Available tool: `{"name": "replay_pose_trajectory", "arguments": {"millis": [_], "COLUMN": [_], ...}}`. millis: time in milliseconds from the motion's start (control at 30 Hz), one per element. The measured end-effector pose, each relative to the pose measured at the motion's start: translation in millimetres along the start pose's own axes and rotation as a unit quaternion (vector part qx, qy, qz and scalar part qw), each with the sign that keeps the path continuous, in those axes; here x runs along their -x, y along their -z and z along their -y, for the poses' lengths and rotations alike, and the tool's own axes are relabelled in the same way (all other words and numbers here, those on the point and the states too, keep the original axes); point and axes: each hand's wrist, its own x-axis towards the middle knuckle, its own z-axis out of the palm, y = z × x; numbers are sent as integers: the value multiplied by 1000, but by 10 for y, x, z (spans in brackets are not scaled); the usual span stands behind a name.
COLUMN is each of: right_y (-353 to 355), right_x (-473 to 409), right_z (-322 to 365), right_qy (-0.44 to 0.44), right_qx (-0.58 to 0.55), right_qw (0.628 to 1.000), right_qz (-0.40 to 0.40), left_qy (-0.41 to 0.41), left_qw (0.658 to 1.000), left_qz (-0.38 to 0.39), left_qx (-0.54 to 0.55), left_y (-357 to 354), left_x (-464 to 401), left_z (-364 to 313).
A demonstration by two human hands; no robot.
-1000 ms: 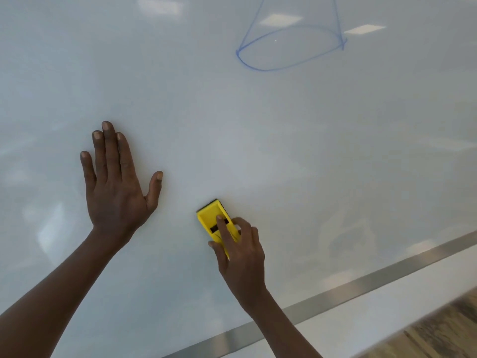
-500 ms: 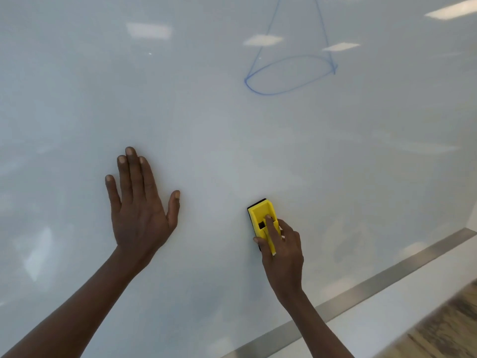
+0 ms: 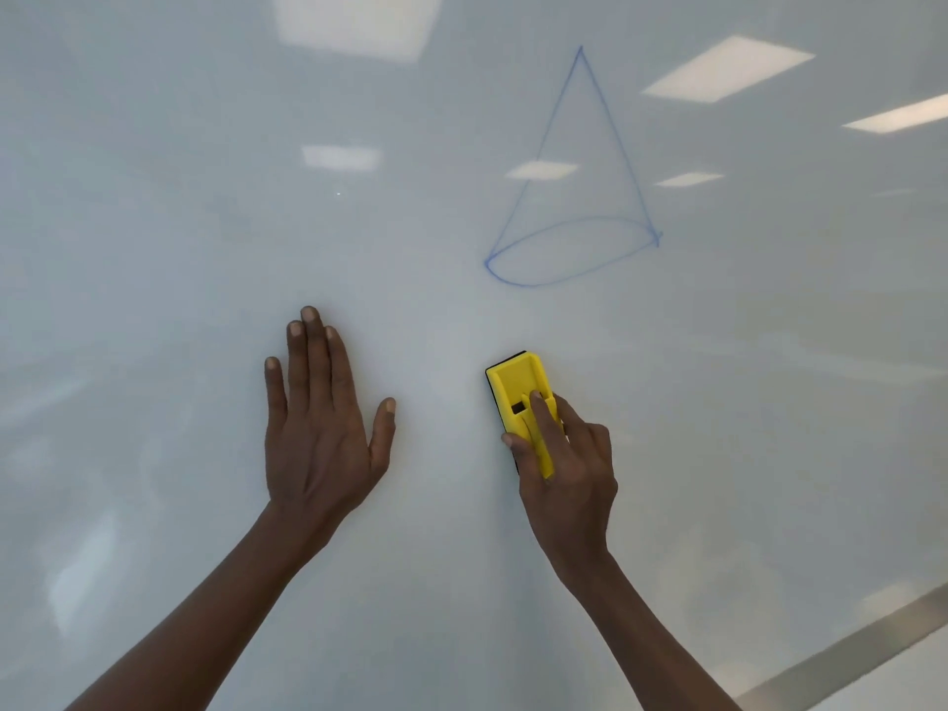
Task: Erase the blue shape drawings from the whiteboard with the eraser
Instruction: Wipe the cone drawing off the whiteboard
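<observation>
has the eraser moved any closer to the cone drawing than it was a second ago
Yes. The yellow eraser in the right hand now sits closer below the blue cone drawing on the whiteboard.

Yellow eraser (image 3: 514,390) pressed on whiteboard (image 3: 205,248) below intact blue cone (image 3: 574,197).

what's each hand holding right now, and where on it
The right hand grips the yellow eraser by its lower end, forefinger along the top. The left hand holds nothing, flat on the whiteboard.
</observation>
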Motion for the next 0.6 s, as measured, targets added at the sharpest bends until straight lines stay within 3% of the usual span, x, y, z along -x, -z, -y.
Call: {"name": "replay_pose_trajectory", "arguments": {"millis": [333,600], "right_y": [-174,-203], "right_x": [-779,-774], "right_z": [309,205], "right_qy": [45,74], "right_qx": [-57,-54], "right_qw": [996,994], "right_qz": [-56,-63], "left_qy": [-23,-23], "left_qw": [999,999], "left_qz": [-24,-35], "left_qx": [-12,-28], "left_y": [16,-20], "left_x": [-736,-784], "left_z": [-217,-235]}}
